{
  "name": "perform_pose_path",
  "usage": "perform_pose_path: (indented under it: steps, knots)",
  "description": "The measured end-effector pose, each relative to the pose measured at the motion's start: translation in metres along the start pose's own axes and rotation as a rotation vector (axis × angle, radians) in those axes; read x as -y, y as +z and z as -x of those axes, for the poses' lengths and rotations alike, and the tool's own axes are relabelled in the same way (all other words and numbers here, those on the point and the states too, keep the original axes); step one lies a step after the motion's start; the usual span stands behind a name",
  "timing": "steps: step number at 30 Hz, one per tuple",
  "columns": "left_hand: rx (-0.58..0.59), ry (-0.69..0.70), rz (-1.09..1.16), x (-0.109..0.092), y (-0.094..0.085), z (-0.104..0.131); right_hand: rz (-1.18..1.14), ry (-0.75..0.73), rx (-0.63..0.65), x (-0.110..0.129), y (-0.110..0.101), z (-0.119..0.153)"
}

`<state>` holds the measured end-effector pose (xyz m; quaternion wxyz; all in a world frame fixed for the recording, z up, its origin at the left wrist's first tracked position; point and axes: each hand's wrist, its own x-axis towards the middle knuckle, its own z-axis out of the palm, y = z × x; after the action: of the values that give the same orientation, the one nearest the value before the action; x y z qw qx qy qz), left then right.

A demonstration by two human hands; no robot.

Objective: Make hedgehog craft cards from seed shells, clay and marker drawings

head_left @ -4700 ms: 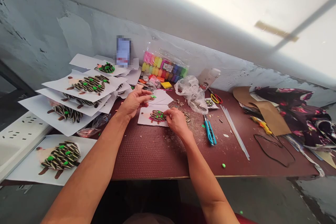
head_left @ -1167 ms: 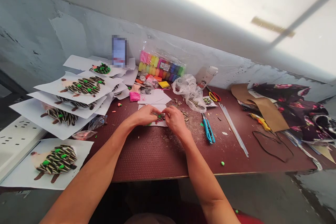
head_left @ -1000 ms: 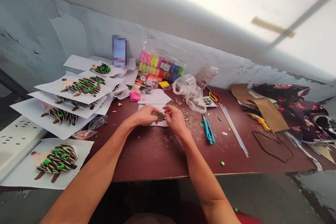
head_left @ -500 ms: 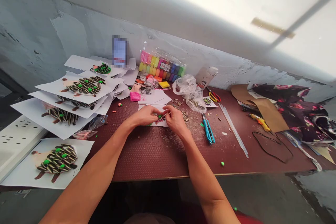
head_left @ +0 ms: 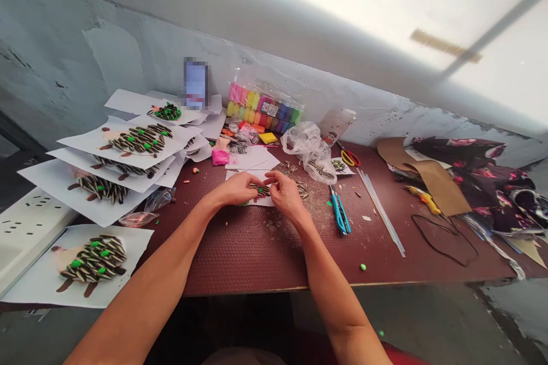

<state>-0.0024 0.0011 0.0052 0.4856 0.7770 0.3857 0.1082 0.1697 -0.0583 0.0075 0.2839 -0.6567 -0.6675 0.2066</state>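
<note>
Both hands meet over a small white sheet (head_left: 265,202) bearing striped seeds and green and red bits. My left hand (head_left: 240,189) comes from the left, its fingers bent in a pinch at the sheet's seeds. From the right, my right hand (head_left: 284,194) curls its fingers close to the left fingertips. What either pinch holds is too small to make out. Loose seeds (head_left: 302,189) lie just right of my right hand. Another white paper (head_left: 254,158) is behind the hands.
Stacked sheets with seed hedgehogs (head_left: 68,155) stand left, one hedgehog sheet (head_left: 137,239) in front. Behind are coloured clay packs (head_left: 261,108), a plastic bag (head_left: 303,140) and a cup (head_left: 338,125). Rightward lie a blue cutter (head_left: 339,214), scissors (head_left: 350,158), clear sticks (head_left: 383,214) and a glue gun (head_left: 423,199).
</note>
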Motion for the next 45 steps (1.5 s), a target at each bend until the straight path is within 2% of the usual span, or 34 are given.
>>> perform_pose_path:
  steps: [13, 21, 26, 45]
  knots:
    - [-0.024, -0.054, 0.008, -0.0069, -0.0016, 0.0045, 0.088, 0.003, 0.015, 0.0009, -0.0002, 0.0002]
    - [-0.019, -0.039, 0.002, -0.0061, -0.0015, 0.0037, 0.081, 0.000, -0.008, -0.0008, 0.0003, -0.0005]
    - [-0.004, -0.045, 0.047, -0.0055, -0.0013, 0.0036, 0.178, 0.011, -0.012, -0.0016, -0.0006, -0.0014]
    - [0.019, -0.010, 0.044, -0.0035, 0.0008, 0.0013, 0.249, 0.035, 0.089, 0.0012, -0.0034, -0.0015]
